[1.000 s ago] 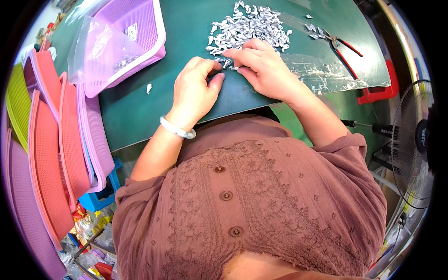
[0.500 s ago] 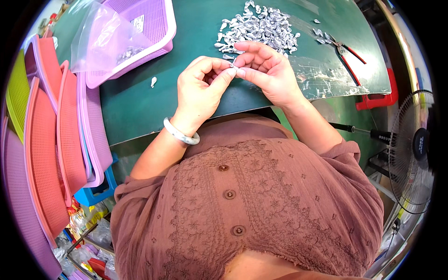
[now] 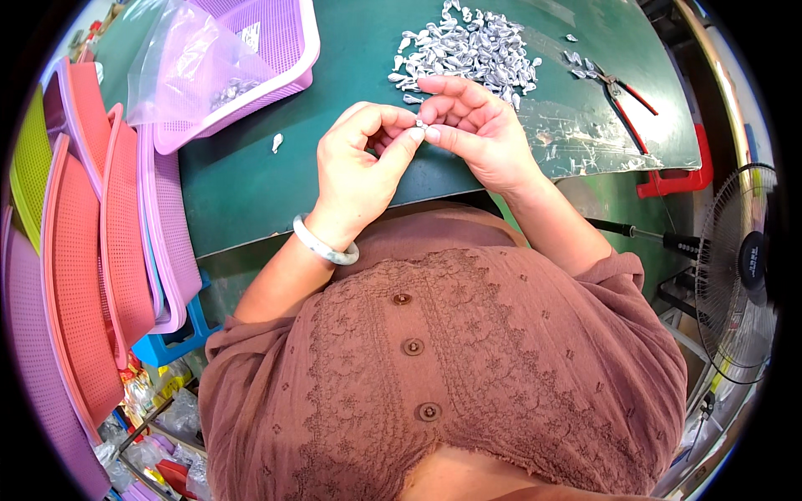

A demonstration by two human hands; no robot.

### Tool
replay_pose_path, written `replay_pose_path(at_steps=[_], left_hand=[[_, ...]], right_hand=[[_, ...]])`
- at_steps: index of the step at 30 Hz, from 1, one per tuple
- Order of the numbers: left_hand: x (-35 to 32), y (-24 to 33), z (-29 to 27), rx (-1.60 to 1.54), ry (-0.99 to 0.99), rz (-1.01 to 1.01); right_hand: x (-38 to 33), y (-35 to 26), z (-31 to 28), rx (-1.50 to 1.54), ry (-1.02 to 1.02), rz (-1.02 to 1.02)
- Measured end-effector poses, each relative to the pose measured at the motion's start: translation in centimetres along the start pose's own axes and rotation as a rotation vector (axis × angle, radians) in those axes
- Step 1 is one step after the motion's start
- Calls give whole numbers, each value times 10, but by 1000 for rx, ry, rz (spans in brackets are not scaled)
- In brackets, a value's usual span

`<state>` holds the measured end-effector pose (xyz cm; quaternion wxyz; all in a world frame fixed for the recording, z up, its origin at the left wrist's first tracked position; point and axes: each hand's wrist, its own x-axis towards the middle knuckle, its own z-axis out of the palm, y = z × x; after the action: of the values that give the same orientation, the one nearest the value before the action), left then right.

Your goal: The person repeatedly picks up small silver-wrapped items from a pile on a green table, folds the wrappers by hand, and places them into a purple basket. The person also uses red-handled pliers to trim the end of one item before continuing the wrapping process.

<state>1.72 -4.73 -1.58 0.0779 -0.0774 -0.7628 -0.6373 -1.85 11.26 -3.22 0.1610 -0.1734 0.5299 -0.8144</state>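
Between my two hands, over the near part of the green table (image 3: 242,196), I hold a tiny silver-grey metal piece (image 3: 420,124), mostly covered by my fingertips. My left hand (image 3: 361,159) pinches it with thumb and forefinger. From the other side my right hand (image 3: 484,138) closes thumb and forefinger on it, its other fingers loosely curled. Just beyond my fingers lies a heap of small grey teardrop-shaped metal pieces (image 3: 472,54). One loose teardrop-shaped piece (image 3: 277,144) rests left of my left hand. Pliers with red handles (image 3: 630,125) lie partly open at the right, by several grey pieces (image 3: 578,65).
A purple plastic basket (image 3: 307,63) at the back left holds a clear plastic bag (image 3: 180,75) with grey pieces in it. Stacked red and purple baskets (image 3: 79,275) crowd the left side. A fan (image 3: 735,267) stands right, near a red bracket-like part (image 3: 702,163) by the table edge.
Both hands stay together at nearly the same spot. The small piece between the fingertips seems slightly turned. The view has shifted a little; nothing on the table has visibly moved.
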Motion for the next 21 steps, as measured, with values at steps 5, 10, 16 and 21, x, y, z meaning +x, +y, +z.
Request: replay_pose_path(at_steps=[5,10,16,21], left_hand=[[-1,0,-1,-20,-3,-17],[-1,-10,-2,-105,3,-47],[-2,-8,-5,-226,-38,-295],[-3,-6,-4,-322,-25,-339]], right_hand=[[0,0,2,-16,-11,-15],[-3,-2,6,-185,-24,-93],[-4,2,5,-311,-24,-215],[-3,4,6,-276,7,-236]])
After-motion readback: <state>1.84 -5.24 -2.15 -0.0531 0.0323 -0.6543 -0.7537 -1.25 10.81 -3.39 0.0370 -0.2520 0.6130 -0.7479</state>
